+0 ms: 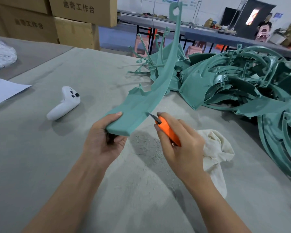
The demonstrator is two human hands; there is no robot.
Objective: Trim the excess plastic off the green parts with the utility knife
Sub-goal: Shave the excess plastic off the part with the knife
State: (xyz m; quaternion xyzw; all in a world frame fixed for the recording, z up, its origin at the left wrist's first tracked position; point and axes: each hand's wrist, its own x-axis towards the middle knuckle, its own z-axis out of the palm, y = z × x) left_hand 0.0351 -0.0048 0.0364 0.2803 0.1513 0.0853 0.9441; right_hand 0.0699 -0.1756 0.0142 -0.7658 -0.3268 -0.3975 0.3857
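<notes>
A long curved green plastic part (151, 95) rises from the table's middle up and away, its far end high in the air. My left hand (102, 140) grips its near, blunt end, thumb on top. My right hand (180, 140) grips an orange utility knife (168, 130). The knife's short dark blade touches the part's right edge, close to the held end. A heap of more green parts (242, 84) lies on the table at the right and far right.
A white game-style controller (64, 103) lies left of the hands on the grey felt table (40, 157). A cream cloth (215, 152) sits under my right wrist. White sheet at left edge, cardboard boxes (74, 22) behind, pink stools and benches farther back.
</notes>
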